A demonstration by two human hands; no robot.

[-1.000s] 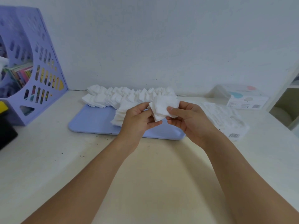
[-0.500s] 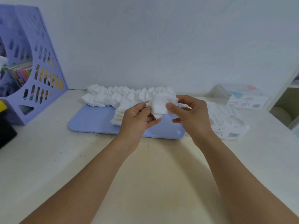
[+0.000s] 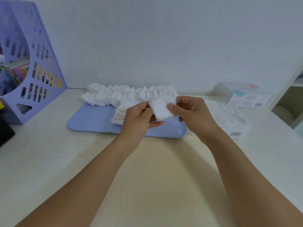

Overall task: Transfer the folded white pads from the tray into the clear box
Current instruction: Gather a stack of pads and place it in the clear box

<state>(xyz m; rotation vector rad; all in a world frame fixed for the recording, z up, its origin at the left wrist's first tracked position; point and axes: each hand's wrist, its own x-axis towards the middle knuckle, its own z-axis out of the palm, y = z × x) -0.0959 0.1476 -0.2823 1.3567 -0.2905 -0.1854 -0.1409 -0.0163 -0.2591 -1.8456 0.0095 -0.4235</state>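
A small stack of folded white pads (image 3: 161,108) is held above the blue tray (image 3: 91,118), pinched on its left side by my left hand (image 3: 137,122) and on its right by the thumb and fingers of my right hand (image 3: 191,115). Rows of many more folded white pads (image 3: 124,95) lie along the tray's far side and spill toward its middle. The clear box (image 3: 229,118), holding white pads and bearing a barcode label, sits just right of the tray, partly hidden behind my right hand.
A purple perforated file holder (image 3: 32,66) with colourful books stands at the far left, a black object (image 3: 5,131) in front of it. A white carton with pastel print (image 3: 246,95) sits against the wall at the right. A shelf unit (image 3: 291,104) borders the right edge.
Both hands have kept their hold on the pad stack. My right thumb has shifted on the stack's face, and the stack now sits squarer between the two hands.
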